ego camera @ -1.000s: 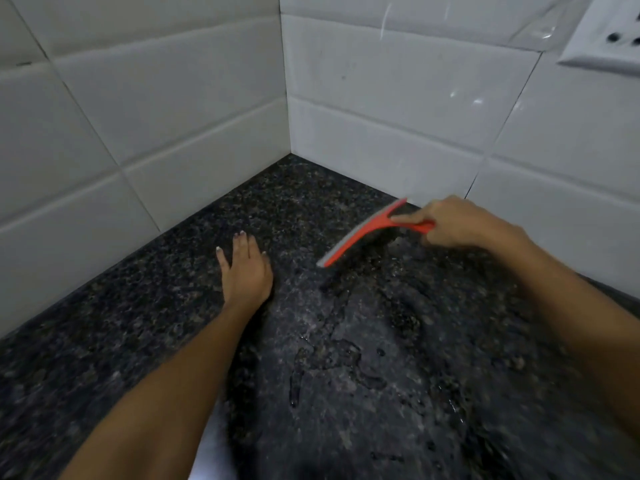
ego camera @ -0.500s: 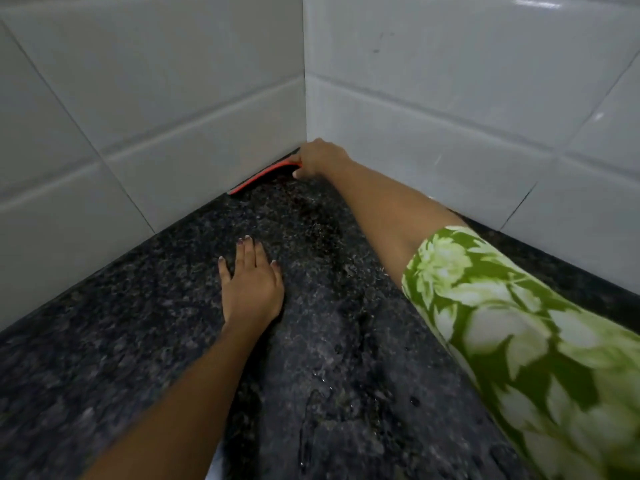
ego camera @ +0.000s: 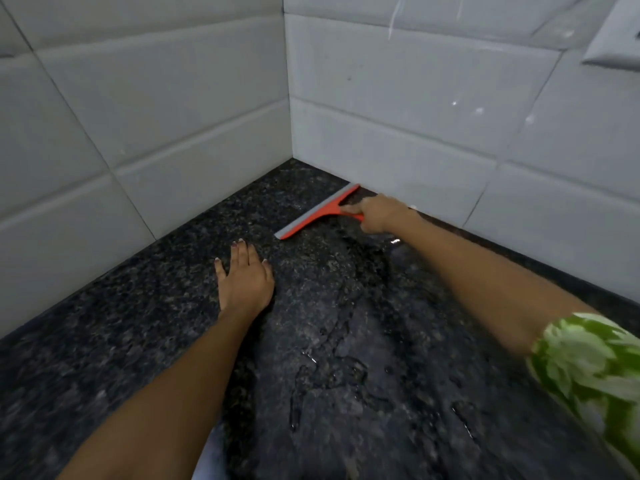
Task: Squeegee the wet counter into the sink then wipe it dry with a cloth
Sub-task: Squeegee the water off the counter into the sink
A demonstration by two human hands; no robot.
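An orange squeegee [ego camera: 317, 213] with a grey rubber blade lies with its blade on the dark speckled granite counter [ego camera: 104, 341], near the right-hand tiled wall. My right hand [ego camera: 379, 214] grips its handle from the right. My left hand [ego camera: 244, 277] rests flat on the counter, palm down, fingers apart, just left of and nearer than the blade. Puddles and streaks of water [ego camera: 329, 358] glisten on the counter between my two forearms. No sink and no cloth are in view.
White tiled walls [ego camera: 173, 116] meet in a corner behind the counter. A white socket plate [ego camera: 613, 39] sits on the right wall at the top right. A green floral sleeve [ego camera: 588, 368] covers my right upper arm.
Half a second ago my right hand held the squeegee deep in the wall corner. It has since drawn the squeegee back and to the right along the wall. My left hand stayed put.
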